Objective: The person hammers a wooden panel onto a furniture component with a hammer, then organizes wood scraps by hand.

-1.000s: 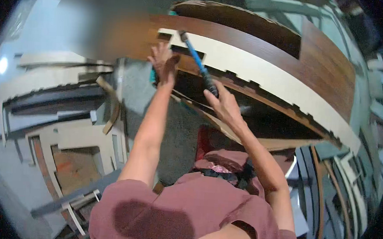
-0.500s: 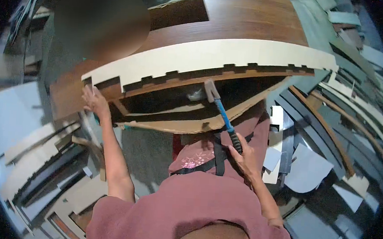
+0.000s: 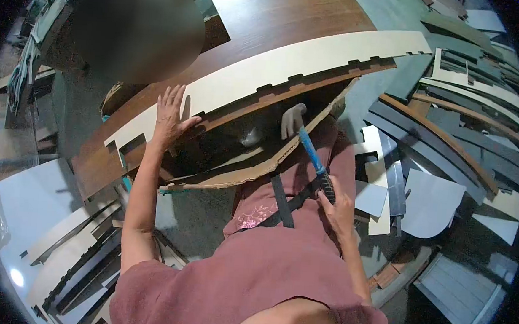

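Observation:
A long cream panel with a notched edge [image 3: 241, 78] lies over the brown wood-grain board. Near its left part, my left hand [image 3: 170, 118] rests flat on it, fingers stretched out and thumb spread over the notched edge. My right hand [image 3: 335, 209] is closed around the black grip of a hammer [image 3: 312, 151] with a blue shaft. The hammer's metal head hangs by the cardboard flap [image 3: 258, 175], at the dark opening under the panel. Inside that opening shows a small crumpled, clear piece [image 3: 249, 137].
The brown board [image 3: 292, 12] extends away beyond the panel. At the upper left a blurred patch covers a person. Stacks of cut strips and panels [image 3: 433, 146] lie at the right, and more offcuts [image 3: 70, 239] at the lower left. A ribbed grey panel [image 3: 459, 293] lies lower right.
My left hand has moved rightward from the panel's left end and now lies flat on top. The hammer stays in my right hand, its head still near the opening. The view has shifted.

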Demonstrator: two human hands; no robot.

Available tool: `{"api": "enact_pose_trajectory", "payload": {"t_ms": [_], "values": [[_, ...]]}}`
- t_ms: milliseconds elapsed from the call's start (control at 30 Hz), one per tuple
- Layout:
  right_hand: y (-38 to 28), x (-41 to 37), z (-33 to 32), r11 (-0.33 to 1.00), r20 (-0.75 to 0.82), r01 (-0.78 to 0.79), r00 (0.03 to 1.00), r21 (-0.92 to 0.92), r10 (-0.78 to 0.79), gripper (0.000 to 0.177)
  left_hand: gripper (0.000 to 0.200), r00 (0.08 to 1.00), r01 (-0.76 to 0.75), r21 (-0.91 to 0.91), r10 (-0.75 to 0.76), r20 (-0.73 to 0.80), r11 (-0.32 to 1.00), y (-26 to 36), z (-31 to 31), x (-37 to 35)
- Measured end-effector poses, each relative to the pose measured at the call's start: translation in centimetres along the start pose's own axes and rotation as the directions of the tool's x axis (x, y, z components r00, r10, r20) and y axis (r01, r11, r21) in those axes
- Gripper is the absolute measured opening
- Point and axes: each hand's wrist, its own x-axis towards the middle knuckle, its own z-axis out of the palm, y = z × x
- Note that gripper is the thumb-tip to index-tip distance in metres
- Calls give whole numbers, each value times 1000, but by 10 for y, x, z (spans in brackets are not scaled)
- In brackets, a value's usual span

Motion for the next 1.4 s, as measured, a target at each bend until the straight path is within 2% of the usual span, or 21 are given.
{"api": "enact_pose_trajectory", "payload": {"t_ms": [33, 100, 167, 233, 300, 367, 433, 533, 667, 767, 833, 900, 1000, 1067, 1100, 1167, 1233, 1300, 1367, 1400], "values": [[1, 2, 1, 1000, 1, -4, 1000, 4, 4, 44, 98, 1000, -14, -8, 14, 9, 1000, 2, 0, -2], [3, 8, 6, 978, -90, 205, 974, -34, -207, 47, 96, 1000, -14, 2, 13, 9, 1000, 3, 2, -4], [-1, 14, 4, 964, -80, 257, 962, -64, -262, 47, 95, 1000, -6, 16, 6, 2, 1000, 4, 2, -3], [-2, 19, 5, 944, -73, 316, 944, -93, -322, 48, 90, 996, -63, 0, 62, -64, 998, 4, 0, 0], [2, 24, 13, 895, -24, 424, 902, -140, -431, 57, 89, 995, -85, -40, 82, -55, 996, -1, -3, 3], [2, 26, 19, 877, -13, 450, 889, -170, -458, 58, 87, 992, -120, -77, 117, -42, 990, -5, -7, 7], [-1, 28, 24, 841, 63, 493, 868, -223, -492, 60, 85, 983, -178, 1, 178, -51, 984, -3, -12, 10], [-9, 35, 30, 802, 97, 548, 835, -237, -542, 60, 86, 987, -157, 14, 157, -28, 987, 2, -30, 13], [-20, 49, 50, 789, 58, 574, 815, -218, -577, 59, 87, 982, -175, 61, 178, -59, 983, 12, -70, 20], [-38, 62, 72, 837, 36, 517, 854, -180, -519, 53, 85, 981, -186, 75, 190, -44, 980, 10, -95, 24], [-47, 75, 91, 826, -115, 545, 819, -145, -561, 52, 85, 983, -171, 110, 177, -44, 979, 20, -111, 25], [-57, 79, 99, 835, -104, 526, 833, -161, -544, 52, 85, 993, -117, 151, 117, 8, 982, 27, -122, 23], [-62, 82, 104, 865, -104, 469, 865, -180, -491, 52, 85, 990, -136, 151, 138, -4, 979, 32, -131, 18], [-66, 82, 98, 856, 3, 432, 893, -283, -450, 53, 85, 990, -139, 147, 143, -11, 979, 36, -132, 14], [-71, 85, 91, 856, 3, 431, 893, -285, -449, 53, 85, 990, -136, 146, 140, -15, 980, 38, -133, 13], [-86, 99, 69, 848, -96, 464, 861, -255, -500, 62, 85, 990, -138, 148, 142, -19, 979, 42, -134, 9], [-114, 124, 34, 766, -261, 599, 720, -233, -643, 73, 85, 991, -121, 153, 129, -40, 981, 47, -136, 5], [-143, 149, 11, 660, -224, 664, 625, -352, -748, 82, 84, 989, -135, 148, 144, -47, 980, 55, -140, 4], [-147, 181, 27, 578, -169, 671, 573, -465, -802, 74, 82, 983, -155, 142, 167, -78, 978, 66, -146, 3], [-136, 205, 43, 501, -202, 674, 474, -543, -857, 65, 81, 984, -159, 150, 170, -60, 976, 73, -152, 3]]}}
